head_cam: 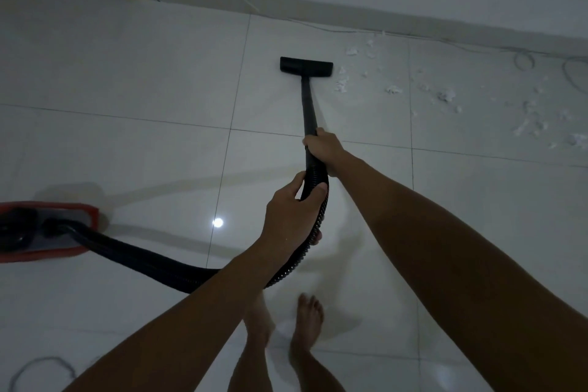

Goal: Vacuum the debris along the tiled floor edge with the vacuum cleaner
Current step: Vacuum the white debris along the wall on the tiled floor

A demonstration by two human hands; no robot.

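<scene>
The rigid black wand (308, 111) is gripped by the right hand (323, 149), and the ribbed hose (315, 232) is clasped by the left hand (291, 213). The flat rectangular floor nozzle (306, 65) is set on glossy white tiles (159, 73), just left of fluffy white debris (394, 90) scattered near the wall edge (350, 17), where a thin cable (286, 18) lies. The red canister (47, 229) sits at far left.

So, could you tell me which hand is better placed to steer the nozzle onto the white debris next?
The right hand: it grips the rigid wand directly behind the nozzle, and the debris lies to that side. The left hand only holds the flexible hose further back.
</scene>
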